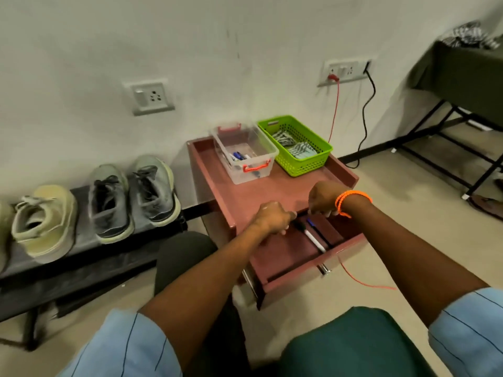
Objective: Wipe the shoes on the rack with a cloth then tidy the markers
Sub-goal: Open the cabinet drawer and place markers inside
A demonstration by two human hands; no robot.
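The maroon cabinet's top drawer [288, 263] is pulled open. In it lie a white marker with a black cap [313, 239] and a blue-capped marker [310, 222]. My left hand [272, 219] is curled over the drawer's back left, with its fingers round the white marker's black cap. My right hand [324, 198], with an orange band at the wrist, curls its fingers down at the drawer's back edge just above the blue marker; whether it holds anything is hidden. On the cabinet top stands a clear box [261, 156] holding several markers. Grey sneakers [130, 197] and a cream shoe [46, 221] sit on the black rack [81, 257].
A green basket [313, 161] with folded cloths stands beside the clear box. Red [336, 110] and black [366, 115] cables hang from a wall socket, and the red one trails on the floor right of the drawer. A dark table [462, 77] stands far right. My knees are below the drawer.
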